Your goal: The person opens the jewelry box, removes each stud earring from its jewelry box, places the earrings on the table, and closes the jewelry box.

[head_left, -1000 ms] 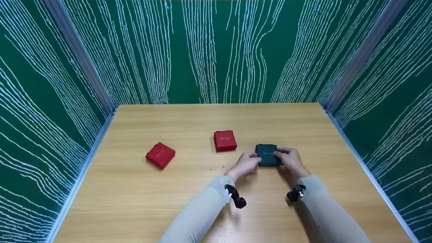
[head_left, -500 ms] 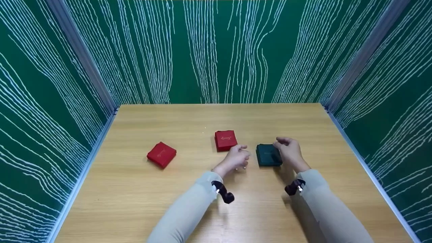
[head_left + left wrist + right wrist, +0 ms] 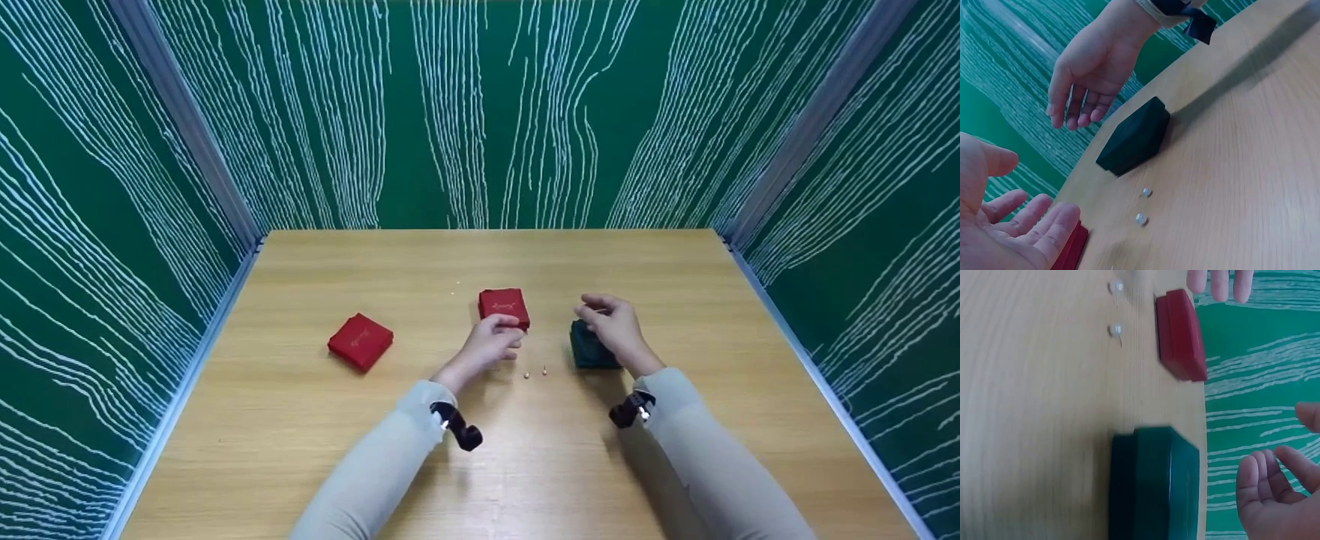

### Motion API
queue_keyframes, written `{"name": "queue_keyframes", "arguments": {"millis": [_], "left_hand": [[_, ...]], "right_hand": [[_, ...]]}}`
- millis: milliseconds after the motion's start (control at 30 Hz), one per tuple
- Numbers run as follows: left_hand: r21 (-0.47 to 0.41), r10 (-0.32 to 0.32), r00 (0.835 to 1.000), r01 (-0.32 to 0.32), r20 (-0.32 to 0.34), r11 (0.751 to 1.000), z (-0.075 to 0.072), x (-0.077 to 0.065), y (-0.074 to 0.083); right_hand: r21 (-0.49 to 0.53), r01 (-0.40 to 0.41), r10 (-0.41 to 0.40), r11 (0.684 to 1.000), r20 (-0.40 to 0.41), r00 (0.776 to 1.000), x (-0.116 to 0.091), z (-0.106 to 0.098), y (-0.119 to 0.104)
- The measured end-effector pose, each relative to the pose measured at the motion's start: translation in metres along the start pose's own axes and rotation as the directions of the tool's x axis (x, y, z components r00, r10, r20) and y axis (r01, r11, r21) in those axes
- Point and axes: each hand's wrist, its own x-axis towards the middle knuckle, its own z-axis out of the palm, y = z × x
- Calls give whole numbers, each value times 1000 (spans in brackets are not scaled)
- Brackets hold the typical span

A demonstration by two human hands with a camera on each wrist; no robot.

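On the wood-grained tabletop (image 3: 300, 457), the head view shows three small lidded boxes: a left-hand red box (image 3: 360, 343) turned at an angle, a middle red box (image 3: 504, 300) and, toward the right, a dark green box (image 3: 594, 349). The left hand (image 3: 484, 346) reaches over the near edge of the middle red box, and the right hand (image 3: 615, 328) is over the green one, hiding part of its lid. Between the hands lie two pearl-topped studs (image 3: 545, 371), close together. Pale sleeves (image 3: 375, 469) cover both forearms, and green walls (image 3: 525, 112) with wavy white lines stand around.

In the left wrist view, the left hand's fingers are loosely bent, with the thumb well apart from them; the right hand hangs above the green box, clear of it, its fingers relaxed.

In the right wrist view, the right hand's fingers curve gently, apart from the thumb, and thin pins extend from the studs' pearls.
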Motion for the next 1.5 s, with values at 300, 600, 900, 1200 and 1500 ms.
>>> {"name": "queue_keyframes", "arguments": {"millis": [300,600,900,1200,1500], "left_hand": [[7,30,999,-30,-37,1000,-35,-12,-2],[-2,32,995,-32,-95,999,-66,-21,-10],[-11,24,989,-26,-144,1000,-92,-28,-14],[-5,28,980,-30,-199,1000,-120,-36,-10],[-50,-1,961,-14,-278,999,-150,-45,2]], "right_hand": [[14,106,-107,994,83,991,-6,26,-4],[-23,102,-96,995,167,981,-12,48,-15],[-34,63,-54,997,210,976,-14,70,-23],[-13,100,-93,995,255,962,-13,89,-27],[29,114,-118,993,287,951,-14,111,-38]]}}
